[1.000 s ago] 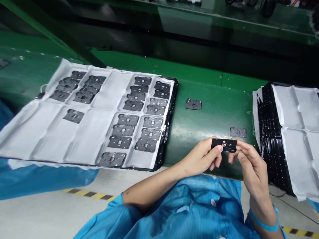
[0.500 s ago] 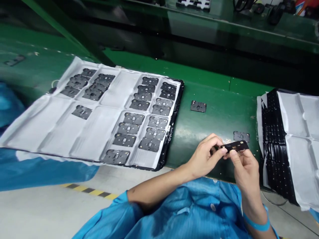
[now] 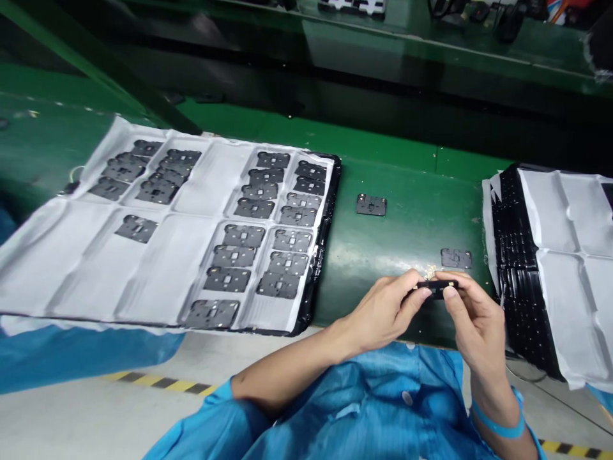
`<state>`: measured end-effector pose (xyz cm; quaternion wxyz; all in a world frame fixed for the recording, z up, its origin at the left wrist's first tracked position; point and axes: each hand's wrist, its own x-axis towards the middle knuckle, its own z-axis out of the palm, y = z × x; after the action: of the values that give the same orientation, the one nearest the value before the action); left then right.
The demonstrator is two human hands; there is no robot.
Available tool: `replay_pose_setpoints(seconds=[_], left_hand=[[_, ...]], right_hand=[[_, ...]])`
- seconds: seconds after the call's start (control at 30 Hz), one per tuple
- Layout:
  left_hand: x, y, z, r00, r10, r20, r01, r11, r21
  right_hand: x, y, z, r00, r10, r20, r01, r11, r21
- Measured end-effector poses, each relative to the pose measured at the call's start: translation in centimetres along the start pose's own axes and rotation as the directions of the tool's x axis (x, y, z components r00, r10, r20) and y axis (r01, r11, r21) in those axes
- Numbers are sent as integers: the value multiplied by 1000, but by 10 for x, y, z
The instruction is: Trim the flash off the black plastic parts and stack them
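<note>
A small black flat plate (image 3: 435, 288) is pinched between both hands at the near edge of the green bench (image 3: 412, 223), seen almost edge-on. My left hand (image 3: 387, 305) grips its left end with thumb and fingers closed. My right hand (image 3: 474, 319) grips its right end, thumb on top. Two loose black plates lie on the bench, one (image 3: 456, 258) just beyond my hands, the other (image 3: 371, 204) further back.
A large tray (image 3: 316, 268) lined with white sheet holds several rows of black plates on the left. A stack of black trays (image 3: 520, 255) with a white sheet on top stands at the right. Blue cloth hangs below the left tray.
The plate in my hands has been turned from face-on to nearly edge-on. Both hands stay at the same spot on the bench edge.
</note>
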<state>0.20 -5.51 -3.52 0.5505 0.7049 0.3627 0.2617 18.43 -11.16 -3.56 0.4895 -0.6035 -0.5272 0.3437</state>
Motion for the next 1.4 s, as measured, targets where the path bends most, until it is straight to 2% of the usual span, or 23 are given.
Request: replay_pose_setpoints(seconds=[0.13,0.5,0.93,1.2,1.4], left_hand=[[-1,3,-1,998,56,-39,-51,992,111],[-3,1,5,991,134,-23,-126,972,200],[0,2,1,998,65,12,-66,976,208],[3,-1,-2,998,55,2,-54,971,233],[5,-2,-2,998,66,-3,-64,976,208]], right_hand=[[0,0,-2,1000,22,-15,-23,1000,-20],[5,6,2,998,22,-62,-24,999,-22],[5,10,0,998,41,-39,-43,999,-34],[8,7,-12,988,80,132,-91,993,80],[11,8,-5,991,115,69,-116,993,17]])
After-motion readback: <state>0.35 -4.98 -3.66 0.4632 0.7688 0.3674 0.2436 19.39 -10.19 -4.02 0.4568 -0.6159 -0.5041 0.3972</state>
